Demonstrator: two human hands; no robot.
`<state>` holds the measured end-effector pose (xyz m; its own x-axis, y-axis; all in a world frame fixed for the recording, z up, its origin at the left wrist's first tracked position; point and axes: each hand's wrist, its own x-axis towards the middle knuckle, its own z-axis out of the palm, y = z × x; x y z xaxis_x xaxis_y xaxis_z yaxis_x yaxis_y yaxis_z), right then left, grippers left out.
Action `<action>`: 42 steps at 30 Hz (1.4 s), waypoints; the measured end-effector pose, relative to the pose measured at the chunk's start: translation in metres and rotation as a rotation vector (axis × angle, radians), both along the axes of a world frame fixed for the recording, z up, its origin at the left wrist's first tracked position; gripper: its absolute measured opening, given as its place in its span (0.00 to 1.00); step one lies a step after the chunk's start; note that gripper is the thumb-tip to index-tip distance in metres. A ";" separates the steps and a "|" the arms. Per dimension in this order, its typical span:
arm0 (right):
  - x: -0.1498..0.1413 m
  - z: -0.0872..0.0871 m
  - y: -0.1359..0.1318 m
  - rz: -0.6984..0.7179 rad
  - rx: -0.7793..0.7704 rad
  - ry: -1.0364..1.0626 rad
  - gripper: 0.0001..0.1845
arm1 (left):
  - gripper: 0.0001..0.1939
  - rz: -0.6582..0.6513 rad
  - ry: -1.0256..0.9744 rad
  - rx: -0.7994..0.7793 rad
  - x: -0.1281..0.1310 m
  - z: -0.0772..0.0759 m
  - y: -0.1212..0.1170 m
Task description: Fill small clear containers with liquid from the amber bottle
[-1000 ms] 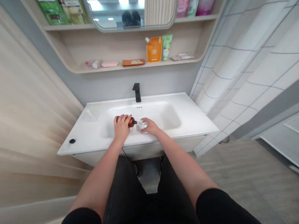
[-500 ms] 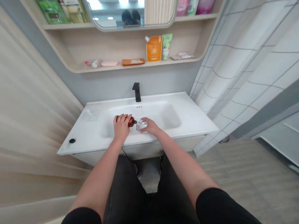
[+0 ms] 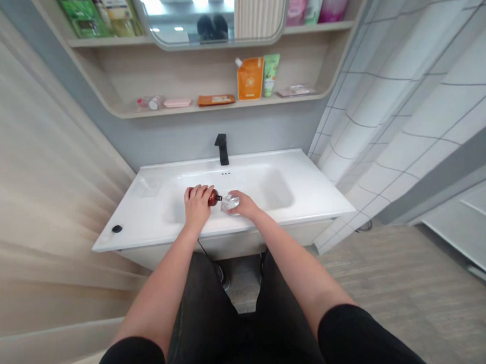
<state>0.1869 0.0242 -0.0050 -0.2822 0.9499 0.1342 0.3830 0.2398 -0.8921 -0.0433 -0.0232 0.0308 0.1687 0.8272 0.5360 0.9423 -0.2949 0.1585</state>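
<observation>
My left hand (image 3: 198,207) is closed around a brown bottle (image 3: 213,198), which is tipped on its side with its dark neck pointing right. A clear cup (image 3: 228,203) is in my right hand (image 3: 245,204), its fingers wrapped about the far side. The bottle's neck is right at the cup's mouth; whether they touch I cannot tell, nor can I make out any liquid between them. Both hands are over the front part of the white sink basin (image 3: 274,188). My left fingers cover most of the bottle's body.
Behind the basin stands a black faucet (image 3: 223,149). A small black cap (image 3: 117,229) lies on the counter's left side, near a clear object (image 3: 145,186). Above, a shelf (image 3: 174,111) holds an orange pouch (image 3: 250,79), a green tube (image 3: 270,75) and several small items below a mirror (image 3: 189,22).
Almost nothing differs. Both hands, the bottle and the cup keep the same place and tilt; the view has shifted very slightly.
</observation>
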 end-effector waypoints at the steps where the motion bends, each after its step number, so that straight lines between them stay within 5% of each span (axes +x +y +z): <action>1: 0.000 0.000 0.000 0.000 -0.002 0.000 0.43 | 0.35 0.003 0.002 -0.001 0.000 0.000 0.000; 42: 0.000 0.005 -0.002 0.001 0.007 0.016 0.41 | 0.31 0.001 0.024 0.042 -0.002 -0.006 0.003</action>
<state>0.1865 0.0219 -0.0001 -0.2807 0.9488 0.1453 0.3685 0.2463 -0.8964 -0.0454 -0.0198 0.0249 0.1811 0.8045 0.5657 0.9460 -0.2998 0.1235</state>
